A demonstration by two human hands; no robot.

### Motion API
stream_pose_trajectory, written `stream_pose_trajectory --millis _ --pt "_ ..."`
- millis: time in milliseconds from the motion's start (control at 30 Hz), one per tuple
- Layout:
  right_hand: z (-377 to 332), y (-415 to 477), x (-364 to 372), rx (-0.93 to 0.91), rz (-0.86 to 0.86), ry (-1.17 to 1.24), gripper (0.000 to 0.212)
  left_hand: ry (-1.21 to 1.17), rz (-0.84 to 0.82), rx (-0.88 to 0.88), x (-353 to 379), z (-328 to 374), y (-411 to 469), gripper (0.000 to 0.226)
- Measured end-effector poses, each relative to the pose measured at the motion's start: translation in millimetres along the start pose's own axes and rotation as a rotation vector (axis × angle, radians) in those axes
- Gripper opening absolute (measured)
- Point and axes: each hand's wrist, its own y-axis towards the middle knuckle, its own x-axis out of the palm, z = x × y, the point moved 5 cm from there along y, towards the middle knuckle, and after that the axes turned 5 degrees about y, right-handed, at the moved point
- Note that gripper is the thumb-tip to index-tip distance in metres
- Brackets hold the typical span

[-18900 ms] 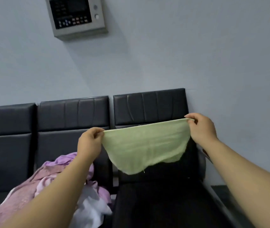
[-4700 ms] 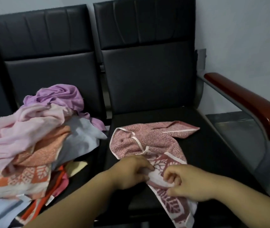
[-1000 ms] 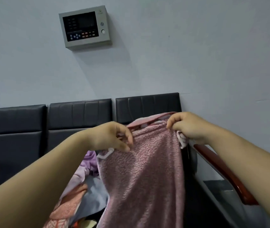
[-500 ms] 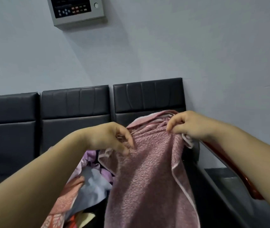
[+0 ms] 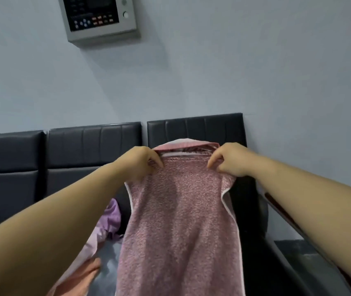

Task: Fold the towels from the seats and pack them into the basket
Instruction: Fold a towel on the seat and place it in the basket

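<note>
Pinching the pink towel (image 5: 181, 221) (top corners), left hand (image 5: 140, 162) and right hand (image 5: 230, 161) hold it hanging.

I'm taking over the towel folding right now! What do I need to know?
The left hand and right hand each pinch the top edge of the pink towel, which hangs in front of the black seats. A pile of unfolded towels lies on the seat to its left. The basket is out of view, so nothing shows as packed. Left: fold this towel, fold the pile, pack everything.
</note>
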Motion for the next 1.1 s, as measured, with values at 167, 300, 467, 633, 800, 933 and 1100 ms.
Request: stream_pose_trajectory --millis 167,300,467,633,800,933,1100 --pt "-10 41 -66 -0.046 0.316 -0.091 0.044 0.104 0.276 0.108 -70 -4 36 0.035" --pt "-16 25 -85 -0.104 0.437 -0.124 0.031 0.148 0.419 0.154 -83 0 29 0.028" --pt "-8 -30 -49 -0.035 0.191 -0.05 0.039 0.021 0.241 0.151 -39 17 -17 0.031" --pt "18 -105 45 0.178 -0.454 0.195 0.027 -0.477 -0.381 -0.046 86 24 -96 0.024" --pt "58 -159 134 0.428 -0.803 0.468 0.023 -0.794 -0.707 -0.05 166 49 -172 0.023" --pt "77 -188 184 0.519 -0.878 0.693 0.022 -0.936 -0.739 -0.095 212 48 -195 0.032" --pt "93 -195 232 0.533 -0.555 0.609 0.025 -0.861 -0.62 -0.217 269 39 -200 0.027"
